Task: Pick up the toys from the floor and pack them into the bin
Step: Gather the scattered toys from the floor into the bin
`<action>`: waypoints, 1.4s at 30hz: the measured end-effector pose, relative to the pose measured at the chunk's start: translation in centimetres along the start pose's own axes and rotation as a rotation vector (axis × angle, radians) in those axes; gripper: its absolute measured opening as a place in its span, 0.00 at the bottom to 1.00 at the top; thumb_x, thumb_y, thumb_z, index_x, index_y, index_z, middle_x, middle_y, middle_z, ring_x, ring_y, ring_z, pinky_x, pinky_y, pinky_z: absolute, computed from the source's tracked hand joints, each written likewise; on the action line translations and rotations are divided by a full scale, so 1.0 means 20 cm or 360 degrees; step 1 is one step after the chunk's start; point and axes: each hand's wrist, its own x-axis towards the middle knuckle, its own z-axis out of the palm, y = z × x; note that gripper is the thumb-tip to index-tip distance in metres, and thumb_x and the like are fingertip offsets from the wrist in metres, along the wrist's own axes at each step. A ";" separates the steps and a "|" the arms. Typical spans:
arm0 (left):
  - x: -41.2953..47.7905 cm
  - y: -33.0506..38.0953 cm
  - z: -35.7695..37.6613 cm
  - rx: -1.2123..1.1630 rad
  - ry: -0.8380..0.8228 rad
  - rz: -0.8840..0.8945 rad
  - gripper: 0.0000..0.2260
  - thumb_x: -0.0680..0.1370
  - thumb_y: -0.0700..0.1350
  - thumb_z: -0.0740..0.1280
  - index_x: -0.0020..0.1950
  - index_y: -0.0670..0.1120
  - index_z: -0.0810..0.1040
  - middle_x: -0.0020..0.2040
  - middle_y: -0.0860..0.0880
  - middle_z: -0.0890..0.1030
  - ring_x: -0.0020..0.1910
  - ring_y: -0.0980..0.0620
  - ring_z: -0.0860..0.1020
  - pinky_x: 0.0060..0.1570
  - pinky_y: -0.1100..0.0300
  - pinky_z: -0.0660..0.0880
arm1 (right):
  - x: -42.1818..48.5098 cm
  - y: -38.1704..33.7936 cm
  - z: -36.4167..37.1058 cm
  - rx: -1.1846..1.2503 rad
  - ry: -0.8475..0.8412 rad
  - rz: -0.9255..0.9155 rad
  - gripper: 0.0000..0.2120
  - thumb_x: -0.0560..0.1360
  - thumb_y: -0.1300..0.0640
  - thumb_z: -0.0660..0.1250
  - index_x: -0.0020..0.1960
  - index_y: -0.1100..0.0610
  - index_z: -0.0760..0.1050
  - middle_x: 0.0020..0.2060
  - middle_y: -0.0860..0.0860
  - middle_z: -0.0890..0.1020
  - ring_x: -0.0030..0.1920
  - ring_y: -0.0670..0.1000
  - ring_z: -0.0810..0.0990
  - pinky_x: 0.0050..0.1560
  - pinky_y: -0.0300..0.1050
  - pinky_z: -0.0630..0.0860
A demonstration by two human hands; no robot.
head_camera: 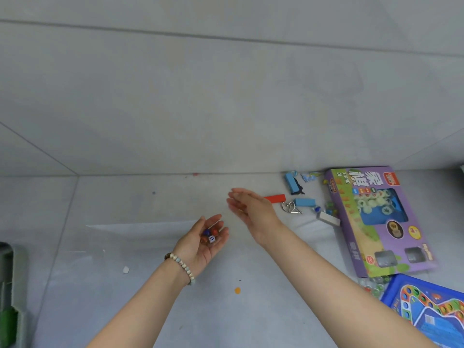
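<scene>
The left hand (200,243) lies palm up, its grip cupped round marbles (209,233) and a white die (212,239). The right hand (247,204) hovers above the floor (150,146), grip spread and fingers straight, partly covering a red block (277,197) whose long axis runs left to right. Just beyond lie a metal ring puzzle (290,206) and a blue block (304,202), also lengthwise left to right. Further right sits a purple game box (406,237), long side slanting away.

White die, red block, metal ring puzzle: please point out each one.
white die (211,239): head view, its dotted face.
red block (276,198): head view, its visible top face.
metal ring puzzle (289,206): head view, its round loop.
</scene>
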 end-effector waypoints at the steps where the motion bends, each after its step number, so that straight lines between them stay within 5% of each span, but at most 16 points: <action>1: 0.00 0.00 0.03 -0.0028 -0.0043 -0.0035 0.17 0.82 0.49 0.56 0.51 0.37 0.77 0.45 0.41 0.78 0.41 0.45 0.80 0.37 0.54 0.81 | -0.06 0.00 0.01 -0.0097 -0.0101 0.0008 0.06 0.76 0.67 0.62 0.46 0.60 0.77 0.41 0.54 0.81 0.42 0.49 0.80 0.47 0.37 0.78; 6: 0.02 -0.03 0.18 -0.0095 -0.0086 -0.0030 0.15 0.82 0.47 0.56 0.46 0.38 0.77 0.41 0.42 0.78 0.41 0.48 0.78 0.36 0.55 0.80 | -0.17 -0.10 -0.08 -0.0451 -0.0230 -0.0312 0.05 0.76 0.65 0.64 0.46 0.58 0.78 0.47 0.54 0.83 0.48 0.48 0.81 0.55 0.41 0.77; 12: 0.08 -0.10 0.28 -0.0020 0.0000 -0.0006 0.13 0.81 0.44 0.59 0.42 0.38 0.76 0.39 0.44 0.76 0.40 0.50 0.76 0.32 0.60 0.80 | 0.07 -0.29 -0.48 -0.0226 0.0453 -0.0366 0.03 0.75 0.62 0.68 0.48 0.57 0.77 0.41 0.50 0.80 0.39 0.46 0.79 0.38 0.36 0.76; 15: 0.10 -0.13 0.31 0.0008 -0.0018 -0.0019 0.13 0.81 0.44 0.60 0.44 0.37 0.77 0.42 0.43 0.78 0.42 0.48 0.78 0.36 0.58 0.80 | 0.18 -0.26 -0.60 -0.0541 0.0698 -0.0338 0.13 0.72 0.61 0.72 0.55 0.60 0.76 0.40 0.53 0.79 0.32 0.46 0.76 0.27 0.34 0.72; 23: 0.18 -0.17 0.36 0.0076 -0.0033 -0.0093 0.12 0.80 0.45 0.60 0.46 0.38 0.78 0.41 0.43 0.80 0.39 0.48 0.80 0.36 0.57 0.81 | 0.39 -0.22 -0.61 -0.0918 0.0977 -0.0389 0.17 0.67 0.56 0.76 0.53 0.61 0.78 0.42 0.54 0.79 0.40 0.52 0.76 0.44 0.43 0.74; 31: 0.24 -0.16 0.37 0.0057 -0.0044 -0.0098 0.13 0.80 0.45 0.60 0.44 0.37 0.78 0.38 0.42 0.82 0.38 0.46 0.81 0.36 0.56 0.82 | 0.38 -0.23 -0.57 -0.0889 0.0902 -0.0309 0.11 0.66 0.62 0.76 0.42 0.58 0.74 0.35 0.52 0.78 0.31 0.48 0.76 0.35 0.43 0.73; 36: 0.24 -0.17 0.35 0.0094 -0.0107 -0.0110 0.16 0.82 0.47 0.57 0.48 0.38 0.78 0.41 0.43 0.82 0.45 0.45 0.79 0.40 0.53 0.80 | 0.25 -0.25 -0.48 -0.0419 0.0508 -0.0184 0.14 0.70 0.67 0.72 0.47 0.58 0.68 0.31 0.53 0.77 0.17 0.43 0.70 0.19 0.33 0.65; 39: 0.24 -0.17 0.36 0.0137 -0.0126 -0.0090 0.18 0.81 0.53 0.55 0.52 0.40 0.78 0.47 0.43 0.81 0.47 0.46 0.79 0.44 0.52 0.80 | 0.12 -0.22 -0.43 -0.0400 0.0154 -0.0008 0.12 0.70 0.64 0.73 0.47 0.56 0.71 0.30 0.50 0.78 0.20 0.43 0.71 0.22 0.34 0.67; 42: 0.23 -0.17 0.37 0.0054 -0.0143 -0.0088 0.20 0.81 0.55 0.55 0.55 0.41 0.77 0.50 0.40 0.80 0.48 0.45 0.79 0.43 0.50 0.80 | 0.09 -0.19 -0.46 -0.0668 0.0095 -0.0128 0.09 0.70 0.60 0.74 0.46 0.57 0.74 0.35 0.50 0.78 0.21 0.44 0.70 0.24 0.35 0.68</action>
